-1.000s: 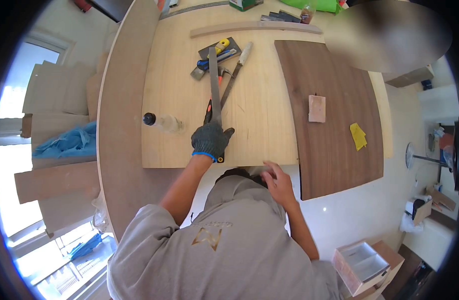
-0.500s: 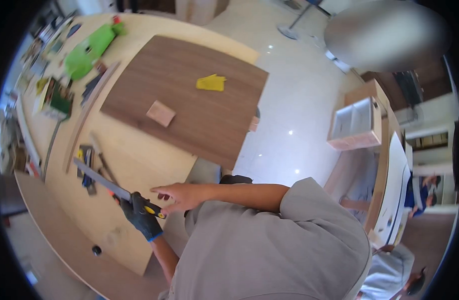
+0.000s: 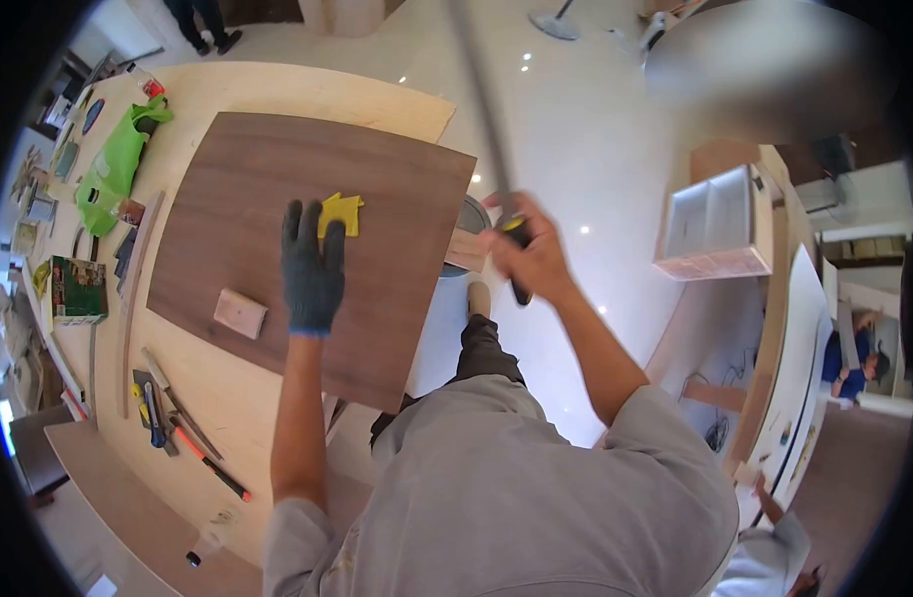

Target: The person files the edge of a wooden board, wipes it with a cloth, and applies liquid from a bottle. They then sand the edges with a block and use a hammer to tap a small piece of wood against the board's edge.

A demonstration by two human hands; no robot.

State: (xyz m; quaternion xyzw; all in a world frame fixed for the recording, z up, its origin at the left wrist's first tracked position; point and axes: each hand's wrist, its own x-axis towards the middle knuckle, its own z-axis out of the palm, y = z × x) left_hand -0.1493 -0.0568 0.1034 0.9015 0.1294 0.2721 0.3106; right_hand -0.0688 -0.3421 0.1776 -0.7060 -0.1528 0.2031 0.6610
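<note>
My left hand [image 3: 313,271], in a dark grey glove, is open over the brown wood panel [image 3: 307,199], fingers apart, beside a yellow piece [image 3: 341,213]. Bare and closed, my right hand [image 3: 532,254] holds the black and yellow handle of a long file [image 3: 484,109] past the panel's right edge. Its blade points up and is blurred by motion. A small wood block [image 3: 240,313] lies on the panel, left of my gloved hand.
On the light workbench [image 3: 307,78] lie a green bag [image 3: 120,169], a green box [image 3: 79,289], a utility knife [image 3: 154,413], a red-handled tool [image 3: 210,463] and a bottle [image 3: 210,539]. A drawer box [image 3: 713,224] stands right. Other people are at the right and top left.
The file has passed from my left hand to my right hand, which has moved right and up. My left hand has moved up over the panel and opened. The camera view has shifted.
</note>
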